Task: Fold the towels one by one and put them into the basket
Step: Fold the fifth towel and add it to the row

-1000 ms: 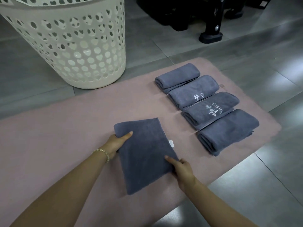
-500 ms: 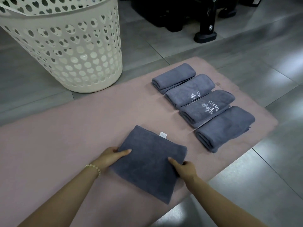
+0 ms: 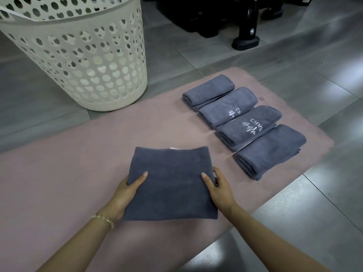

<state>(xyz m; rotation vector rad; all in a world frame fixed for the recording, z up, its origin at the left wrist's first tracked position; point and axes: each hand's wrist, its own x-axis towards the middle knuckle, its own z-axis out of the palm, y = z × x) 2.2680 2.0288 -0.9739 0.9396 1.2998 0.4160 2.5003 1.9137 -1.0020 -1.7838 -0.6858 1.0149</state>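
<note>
A folded dark grey towel [image 3: 172, 181] is held square in front of me over the pink mat [image 3: 68, 163]. My left hand [image 3: 127, 190] grips its left edge, thumb on top. On the right edge my right hand [image 3: 218, 188] does the same. Several more grey towels lie folded in a diagonal row at the mat's right end, from the farthest [image 3: 208, 91] to the nearest [image 3: 271, 150]; two show white lettering. The cream perforated basket [image 3: 78, 61] stands on the floor at the upper left, beyond the mat.
Grey tiled floor [image 3: 324, 193] surrounds the mat. Black equipment with a foot [image 3: 245, 42] stands at the top right, beyond the towel row. The mat's near right edge runs diagonally just right of my right forearm.
The towel has been turned from a slanted lie to square in front of me. Both hands shifted from its corners to gripping its left and right edges.
</note>
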